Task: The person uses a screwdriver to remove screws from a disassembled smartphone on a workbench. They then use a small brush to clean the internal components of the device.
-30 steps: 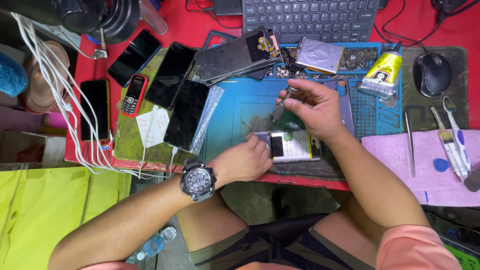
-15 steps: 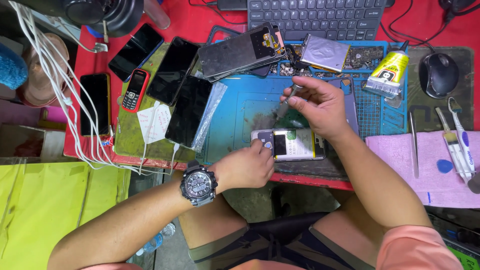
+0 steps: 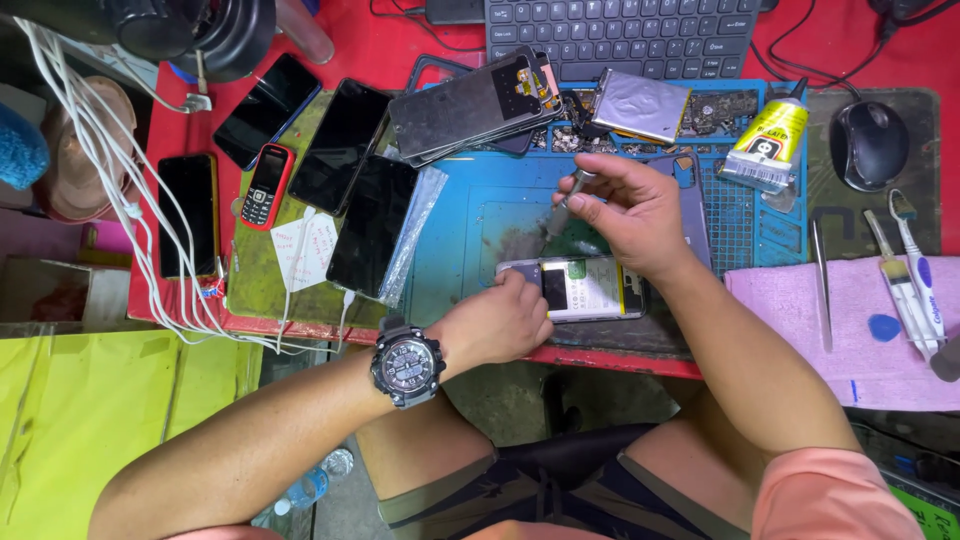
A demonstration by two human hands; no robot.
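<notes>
The left hand (image 3: 497, 325) pins the opened phone (image 3: 578, 288) at the worktop's (image 3: 640, 340) near edge; the right hand's (image 3: 630, 215) fingers pinch what looks like a screwdriver (image 3: 566, 201) — a slip could gouge the phone's insides or nudge it off.

Red worktop (image 3: 380, 45); blue rubber repair mat (image 3: 470, 215) centre; green mat (image 3: 255, 275) left; black keyboard (image 3: 620, 30) far; pink cloth (image 3: 790, 310) right.
</notes>
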